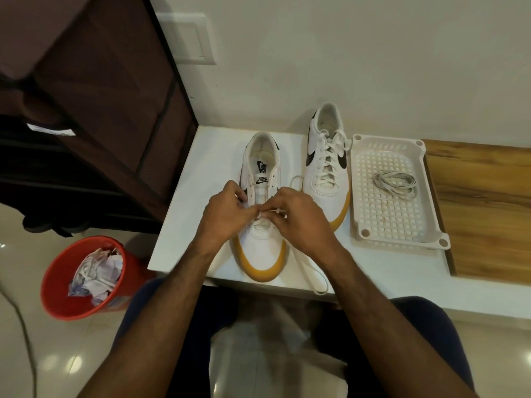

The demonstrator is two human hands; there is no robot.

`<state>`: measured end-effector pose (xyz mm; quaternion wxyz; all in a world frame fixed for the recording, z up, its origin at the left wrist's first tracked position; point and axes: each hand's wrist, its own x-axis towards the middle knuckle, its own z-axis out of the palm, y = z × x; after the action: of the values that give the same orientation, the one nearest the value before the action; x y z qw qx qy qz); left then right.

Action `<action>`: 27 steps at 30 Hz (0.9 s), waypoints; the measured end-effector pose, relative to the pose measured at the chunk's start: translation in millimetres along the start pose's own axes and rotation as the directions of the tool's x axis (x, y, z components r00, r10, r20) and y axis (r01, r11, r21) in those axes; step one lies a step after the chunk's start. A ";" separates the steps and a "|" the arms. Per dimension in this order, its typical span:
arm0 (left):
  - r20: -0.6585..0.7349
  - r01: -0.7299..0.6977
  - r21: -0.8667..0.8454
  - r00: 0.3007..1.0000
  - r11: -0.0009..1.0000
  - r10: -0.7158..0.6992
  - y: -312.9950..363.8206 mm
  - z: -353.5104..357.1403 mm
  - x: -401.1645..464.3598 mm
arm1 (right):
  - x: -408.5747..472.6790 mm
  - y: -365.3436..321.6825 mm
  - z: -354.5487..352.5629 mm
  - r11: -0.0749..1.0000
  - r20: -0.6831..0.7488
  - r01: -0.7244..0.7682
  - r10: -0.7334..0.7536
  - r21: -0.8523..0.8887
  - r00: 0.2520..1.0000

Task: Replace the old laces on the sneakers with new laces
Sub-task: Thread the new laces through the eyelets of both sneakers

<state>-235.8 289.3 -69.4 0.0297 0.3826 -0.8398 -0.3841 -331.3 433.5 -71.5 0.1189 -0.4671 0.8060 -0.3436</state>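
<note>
The near sneaker (pixel 260 208) stands on the white desk (pixel 201 179), toe toward the person, most of its eyelets bare. Both hands meet over its lower eyelets: the left hand (pixel 227 214) and right hand (pixel 298 219) each pinch the white lace (pixel 311 275) with curled fingers. One lace end trails past the right wrist to the desk's front edge; a loop shows beside the right hand. The second sneaker (pixel 327 168), fully laced, stands just to the right, farther back. Beside it a white perforated tray (pixel 393 214) holds a coiled lace bundle (pixel 396 183). A wooden surface (pixel 482 205) adjoins on the right. Left, on the tiled floor, a red bin (pixel 66 271) holds crumpled paper, near a dark cabinet (pixel 115 96).
</note>
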 end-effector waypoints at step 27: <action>0.058 0.067 -0.200 0.997 0.977 -0.056 -4.8 -15.8 3.8 | 13.4 -20.8 28.0 0.867 0.031 0.110 -0.109 -0.486 0.994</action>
<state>-230.1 274.9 -62.4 0.0347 0.3934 -0.7846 -0.4780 -310.2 403.1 -76.6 -0.0209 -0.5273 0.8385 -0.1354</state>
